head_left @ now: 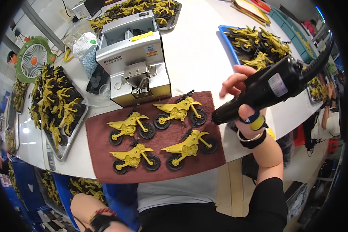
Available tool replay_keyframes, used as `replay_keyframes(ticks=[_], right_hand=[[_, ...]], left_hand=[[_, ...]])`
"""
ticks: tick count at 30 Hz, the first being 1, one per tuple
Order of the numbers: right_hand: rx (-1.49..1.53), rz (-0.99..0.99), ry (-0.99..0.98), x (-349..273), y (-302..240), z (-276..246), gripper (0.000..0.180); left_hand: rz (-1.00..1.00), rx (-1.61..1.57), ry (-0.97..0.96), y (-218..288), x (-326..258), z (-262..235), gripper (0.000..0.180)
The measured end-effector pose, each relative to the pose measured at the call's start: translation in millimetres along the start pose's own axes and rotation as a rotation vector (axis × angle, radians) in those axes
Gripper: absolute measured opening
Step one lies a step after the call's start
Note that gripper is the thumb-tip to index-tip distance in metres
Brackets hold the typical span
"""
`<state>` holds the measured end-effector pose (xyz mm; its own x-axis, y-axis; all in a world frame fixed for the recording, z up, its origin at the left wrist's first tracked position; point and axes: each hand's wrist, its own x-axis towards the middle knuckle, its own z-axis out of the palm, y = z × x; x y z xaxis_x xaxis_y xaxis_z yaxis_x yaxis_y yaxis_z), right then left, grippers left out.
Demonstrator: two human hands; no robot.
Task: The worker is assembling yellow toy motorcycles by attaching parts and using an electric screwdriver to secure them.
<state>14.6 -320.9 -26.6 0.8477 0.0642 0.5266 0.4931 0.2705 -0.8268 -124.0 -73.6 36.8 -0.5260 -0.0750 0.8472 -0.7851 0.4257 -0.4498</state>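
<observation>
While my right hand (241, 91) is raised over the table's right side, it is wrapped around the grip of a black electric screwdriver (268, 89), fingers curled over the top and the thumb underneath; the tool's tip points down and left, ending just beside the right edge of the brown cloth mat (100, 164). A black cable runs from the tool's rear up toward the right. My left hand (104, 224) sits low at the bottom edge, below the table — only the wrist with a dark band shows, so I cannot tell whether it is clenched or loose. On the mat lie four yellow toy motorcycles (179, 112) with black wheels, two above and two below, all on their sides and apart from one another. Behind the mat stands a silver and yellow screw feeder machine (133, 58). A metal tray (60, 149) piled with more yellow bikes sits to the left, a blue tray (226, 40) with others to the upper right, and a green fan (33, 58) at far left.
</observation>
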Motion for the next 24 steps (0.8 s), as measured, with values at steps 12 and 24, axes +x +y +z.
replay_keyframes(ticks=[12,24], right_hand=[[-0.043,0.137,0.042,-2.6,0.8,-10.9,0.075],[0.032,0.038,0.075,-8.1,3.1,-13.6,0.08]], left_hand=[[-0.326,0.07,-0.996,-12.1,-82.2,12.0,0.021],[-0.867,0.136,-1.095,-21.6,-68.7,54.0,0.024]])
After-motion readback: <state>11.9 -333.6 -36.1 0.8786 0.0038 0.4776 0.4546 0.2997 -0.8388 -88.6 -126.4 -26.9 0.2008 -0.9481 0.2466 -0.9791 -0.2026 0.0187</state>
